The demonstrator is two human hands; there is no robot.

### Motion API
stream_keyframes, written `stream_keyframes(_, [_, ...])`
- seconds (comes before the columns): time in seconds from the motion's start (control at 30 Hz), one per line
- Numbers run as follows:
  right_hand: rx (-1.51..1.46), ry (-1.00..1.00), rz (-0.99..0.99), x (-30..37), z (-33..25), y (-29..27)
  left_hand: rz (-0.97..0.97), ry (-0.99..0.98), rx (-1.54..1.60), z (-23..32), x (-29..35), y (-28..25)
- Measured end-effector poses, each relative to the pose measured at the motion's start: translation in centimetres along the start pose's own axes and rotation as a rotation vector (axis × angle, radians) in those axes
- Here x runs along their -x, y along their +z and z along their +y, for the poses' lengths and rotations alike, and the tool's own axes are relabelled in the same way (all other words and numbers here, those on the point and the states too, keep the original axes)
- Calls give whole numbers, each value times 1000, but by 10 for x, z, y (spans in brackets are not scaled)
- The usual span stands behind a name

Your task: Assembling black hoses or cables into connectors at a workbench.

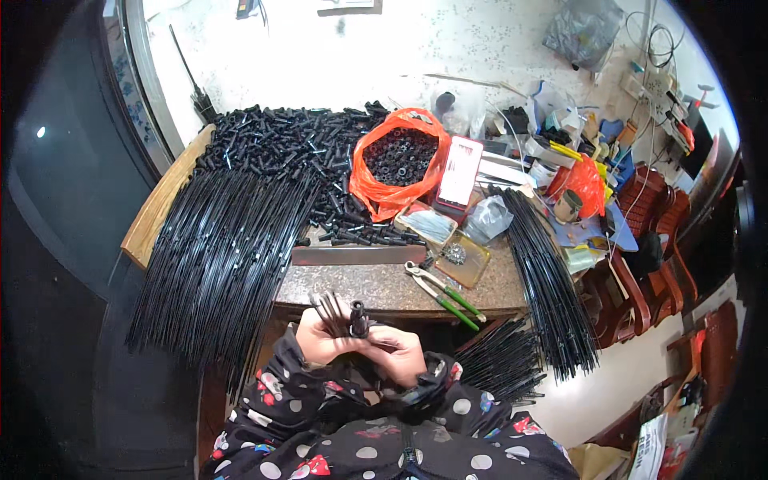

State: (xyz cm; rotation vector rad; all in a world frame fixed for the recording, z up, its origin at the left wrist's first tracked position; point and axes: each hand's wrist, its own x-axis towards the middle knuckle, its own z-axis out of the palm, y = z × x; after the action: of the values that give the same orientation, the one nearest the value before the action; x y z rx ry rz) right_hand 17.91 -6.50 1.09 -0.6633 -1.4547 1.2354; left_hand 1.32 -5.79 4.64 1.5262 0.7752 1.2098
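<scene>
My left hand [318, 342] and my right hand [398, 356] meet just in front of the table's near edge, both closed. Several thin dark rods [328, 310], like umbrella ribs, fan up out of my left fingers. Between the hands a short black tubular plastic part [359, 320] stands upright, its hollow end on top. My right fingers pinch around its lower end, which they hide. Beyond the hands, a big heap of similar black parts [280, 140] covers the back of the table. A thick bundle of long black rods [216, 256] hangs over the left front edge.
An orange bag [372, 192] of small black rings stands mid-table beside a phone [459, 172]. A metal bar [360, 255] borders the heap. Green-handled pincers [444, 296] lie near a tray [474, 270] with small metal pieces. More rods [552, 296] hang at right, near wooden chairs [640, 296].
</scene>
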Motion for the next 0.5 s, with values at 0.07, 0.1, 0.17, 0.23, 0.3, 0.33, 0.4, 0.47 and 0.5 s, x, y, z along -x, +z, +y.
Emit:
stream_keyframes(0.07, [-212,167,-101,-2,-4,-6,-128,-25,44,2,1,-8])
stream_keyframes(0.1, [-423,334,-203,-4,-6,-11,-228,33,-16,6,-2,-11])
stream_keyframes(0.17, [-405,415,-393,-10,-11,-18,-499,134,97,-3,-13,-18])
stream_keyframes(0.23, [-349,434,-537,-12,-8,-21,-677,167,125,-1,-21,-18])
stream_keyframes(0.3, [-341,471,-548,-16,-12,-13,-700,144,105,-7,-12,-24])
stream_keyframes(0.33, [-344,431,-316,-14,-2,-13,-449,-36,172,-9,-6,-17])
stream_keyframes(0.4, [-378,392,2,-17,6,-10,-202,-151,53,-10,1,-3])
stream_keyframes(0.47, [-264,346,83,-15,-1,-3,-77,37,-158,-19,-1,12])
stream_keyframes(0.5, [-181,321,124,-14,-9,4,-1,-9,-266,-21,0,15])
